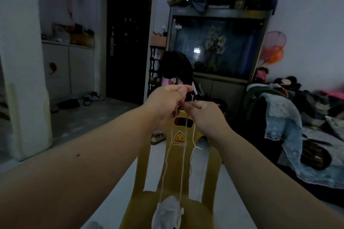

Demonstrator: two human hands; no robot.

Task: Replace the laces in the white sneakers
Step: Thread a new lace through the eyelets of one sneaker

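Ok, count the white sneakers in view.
2. One sneaker lies on the yellow chair; a pale shape at the bottom edge left of it looks like the second, cut off. Pale shoes by the door are unclear.

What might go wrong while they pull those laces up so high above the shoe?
The left hand and right hand pinch the lace high above the sneaker. A hard tug might drag the sneaker off the chair seat. One lace end dangles loose below the right hand and might catch on the chair back.
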